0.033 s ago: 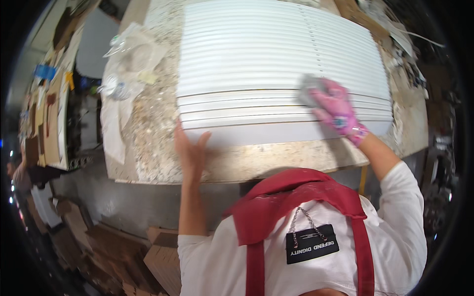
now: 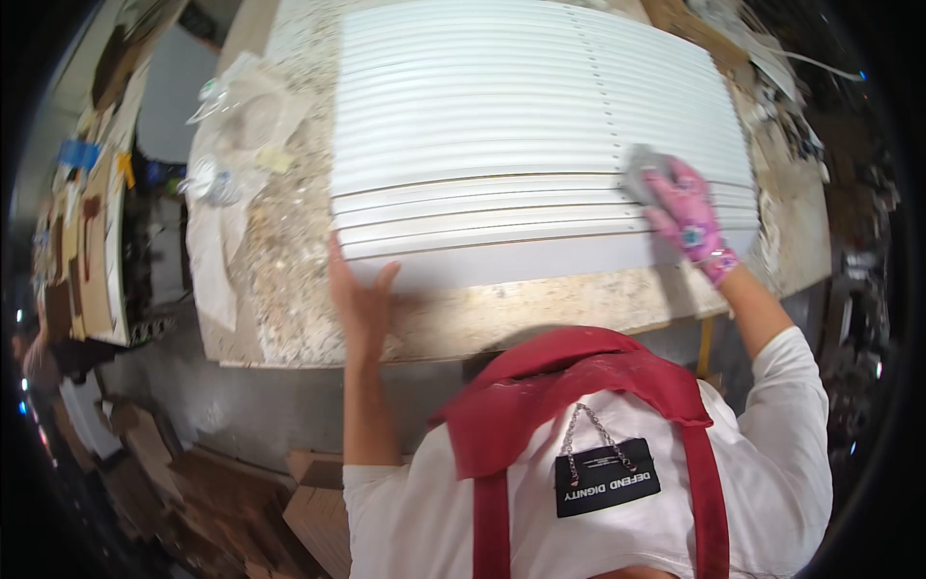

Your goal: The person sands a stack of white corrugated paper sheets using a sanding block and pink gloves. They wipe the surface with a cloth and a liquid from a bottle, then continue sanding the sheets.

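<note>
A white slatted panel [image 2: 463, 116], like a louvered shutter, lies flat on a speckled, paint-stained worktable [image 2: 289, 318]. My right hand [image 2: 687, 214], in a pink patterned glove, grips a blurred grey pad [image 2: 644, 174] and presses it on the slats right of the middle. Whether the pad is a sanding sponge or a folded cloth I cannot tell. At the panel's near left corner is my bare left hand [image 2: 362, 299], its thumb spread from the fingers. Those fingers touch the panel's left edge, and the thumb reaches toward the near edge.
Crumpled clear plastic [image 2: 246, 116] and a small clear container [image 2: 207, 180] lie on the table's left side. Wood pieces and scraps [image 2: 772, 87] clutter its far right. Cardboard boxes [image 2: 318, 511] stand on the floor at lower left, below a side rack [image 2: 101, 232].
My right hand has slid the grey pad to the right along the slats. The left hand stays at the panel's corner. The whole view has shifted slightly.
</note>
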Available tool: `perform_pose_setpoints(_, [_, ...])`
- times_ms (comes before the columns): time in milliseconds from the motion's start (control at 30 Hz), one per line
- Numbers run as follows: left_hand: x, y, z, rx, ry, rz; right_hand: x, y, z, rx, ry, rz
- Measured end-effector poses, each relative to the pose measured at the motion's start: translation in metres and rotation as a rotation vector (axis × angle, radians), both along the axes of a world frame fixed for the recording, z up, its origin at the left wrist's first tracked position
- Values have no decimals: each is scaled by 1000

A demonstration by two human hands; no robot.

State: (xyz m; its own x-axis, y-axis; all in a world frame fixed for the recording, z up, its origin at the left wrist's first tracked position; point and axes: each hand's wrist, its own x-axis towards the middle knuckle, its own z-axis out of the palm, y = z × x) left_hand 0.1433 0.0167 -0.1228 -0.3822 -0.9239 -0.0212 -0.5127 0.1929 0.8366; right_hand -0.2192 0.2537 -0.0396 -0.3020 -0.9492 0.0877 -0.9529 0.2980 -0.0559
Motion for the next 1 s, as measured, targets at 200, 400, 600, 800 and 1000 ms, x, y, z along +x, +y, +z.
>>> perform_pose_setpoints(200, [-4, -17, 25, 180, 88, -164, -111, 156, 16, 39, 21, -382])
perform_pose_setpoints(400, [-3, -17, 19, 251, 96, -118, 20, -47, -8, -276, 26, 333])
perform_pose_setpoints(600, [9, -25, 3, 187, 90, -158, 38, -102, -4, 95, -517, 211])
perform_pose_setpoints(800, [8, -21, -2, 212, 195, -185, 9, -60, 4, -10, 105, 360])
perform_pose_setpoints(1000, [4, -25, 4, 304, 259, -190, 176, -259, -18, 72, -290, 351])
